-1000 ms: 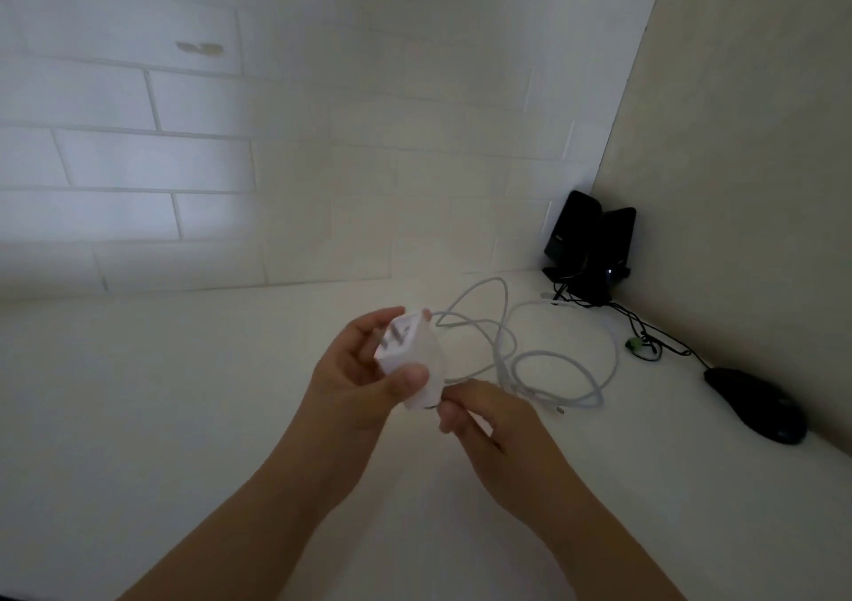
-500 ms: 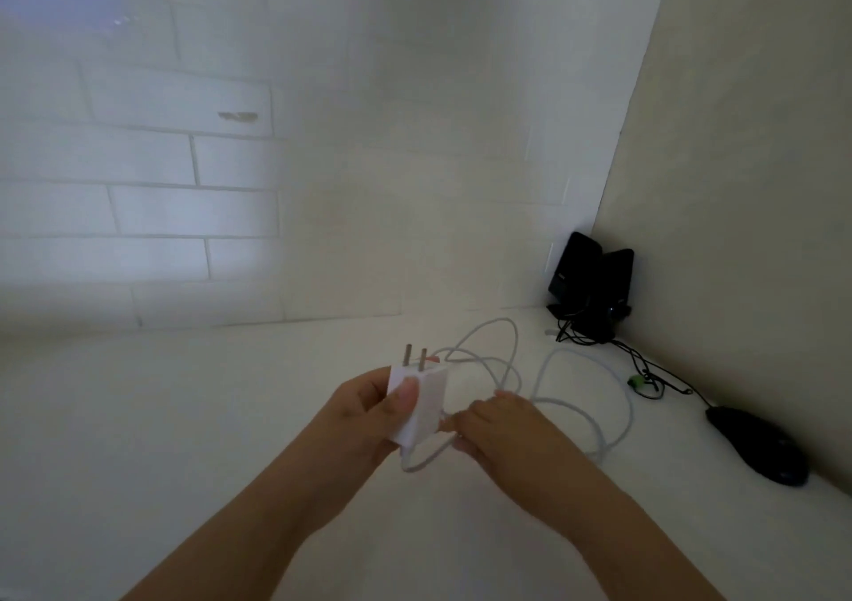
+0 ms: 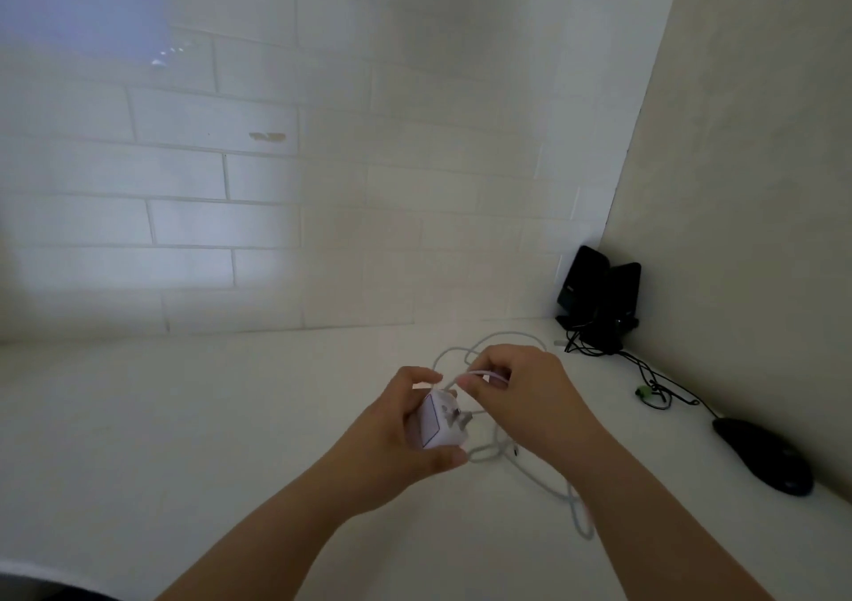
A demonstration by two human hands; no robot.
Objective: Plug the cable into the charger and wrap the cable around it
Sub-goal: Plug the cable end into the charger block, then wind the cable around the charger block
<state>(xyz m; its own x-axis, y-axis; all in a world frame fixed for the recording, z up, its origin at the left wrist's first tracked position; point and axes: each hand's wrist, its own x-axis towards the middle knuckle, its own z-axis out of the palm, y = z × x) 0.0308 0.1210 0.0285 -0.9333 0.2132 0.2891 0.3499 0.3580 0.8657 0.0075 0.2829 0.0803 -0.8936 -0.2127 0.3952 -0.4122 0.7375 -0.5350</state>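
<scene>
My left hand (image 3: 392, 439) grips a white cube charger (image 3: 440, 423), its two metal prongs facing me. A white cable (image 3: 544, 485) runs from the charger, passes over its top and is pinched between thumb and finger of my right hand (image 3: 521, 397), just above and right of the charger. The remaining cable lies in loose loops on the white desk (image 3: 184, 439), under and behind my right hand. The plug end at the charger is hidden by my fingers.
Two black speakers (image 3: 599, 296) stand in the far right corner, with thin black wires (image 3: 654, 379) and a small green connector trailing forward. A black mouse (image 3: 763, 455) lies at the right by the wall. White tiled wall behind.
The charger has been turned so its prongs face me instead of pointing up. My right hand has risen from below the charger to above it, carrying the cable over the top.
</scene>
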